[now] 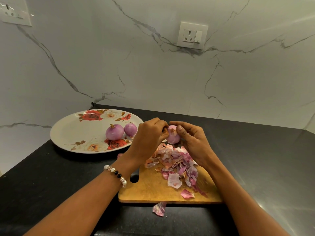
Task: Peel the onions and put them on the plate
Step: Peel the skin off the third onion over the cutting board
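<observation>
Both hands, left (150, 133) and right (190, 137), grip an apparently part-peeled onion (173, 136); two peeled onions (114, 132) sit on the plate (71, 132).

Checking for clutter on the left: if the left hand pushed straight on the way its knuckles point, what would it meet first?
Probably the smaller peeled onion on the plate, just beyond the left hand; depth is unclear.

I see one pink onion (173, 136) held up between both hands above peel scraps, skin maybe partly on, two peeled purple onions (114, 132) touching side by side on floral white plate (71, 132), right part.
</observation>
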`<move>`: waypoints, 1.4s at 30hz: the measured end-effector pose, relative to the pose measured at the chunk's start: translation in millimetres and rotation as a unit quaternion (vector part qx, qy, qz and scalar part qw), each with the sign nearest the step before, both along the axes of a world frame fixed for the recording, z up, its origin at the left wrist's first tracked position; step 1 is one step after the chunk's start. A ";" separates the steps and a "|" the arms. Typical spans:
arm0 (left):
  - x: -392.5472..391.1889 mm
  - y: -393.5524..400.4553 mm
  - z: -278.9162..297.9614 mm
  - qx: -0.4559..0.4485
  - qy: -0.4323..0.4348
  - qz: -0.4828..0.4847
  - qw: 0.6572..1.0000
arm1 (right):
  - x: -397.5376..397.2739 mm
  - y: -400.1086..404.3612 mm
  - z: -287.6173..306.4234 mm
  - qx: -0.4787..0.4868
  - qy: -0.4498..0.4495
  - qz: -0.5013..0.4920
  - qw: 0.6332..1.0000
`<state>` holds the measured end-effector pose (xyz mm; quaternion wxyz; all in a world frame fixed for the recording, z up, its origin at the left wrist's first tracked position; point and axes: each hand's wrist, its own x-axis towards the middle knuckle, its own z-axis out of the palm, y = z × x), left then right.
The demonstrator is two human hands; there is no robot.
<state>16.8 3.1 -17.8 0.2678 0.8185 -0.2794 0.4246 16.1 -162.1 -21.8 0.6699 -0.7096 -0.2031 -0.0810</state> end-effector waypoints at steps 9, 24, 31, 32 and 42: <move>8.4 10.0 2.5 -0.233 0.173 0.002 0.957 | -2.7 -1.3 7.2 0.085 -0.013 0.046 0.995; 6.2 15.7 9.1 -0.157 0.198 -0.155 0.955 | 1.7 -7.0 4.4 0.033 -0.004 0.011 0.999; 7.6 20.8 9.4 -0.139 0.210 -0.164 0.954 | 2.8 -7.2 2.8 0.004 0.004 0.014 1.000; 7.8 21.3 9.1 -0.123 0.195 -0.160 0.960 | 2.7 -7.4 2.8 0.001 0.006 0.013 1.000; 6.3 16.8 5.6 0.015 0.057 -0.109 0.992 | -0.4 -7.7 4.0 0.000 0.006 0.039 0.999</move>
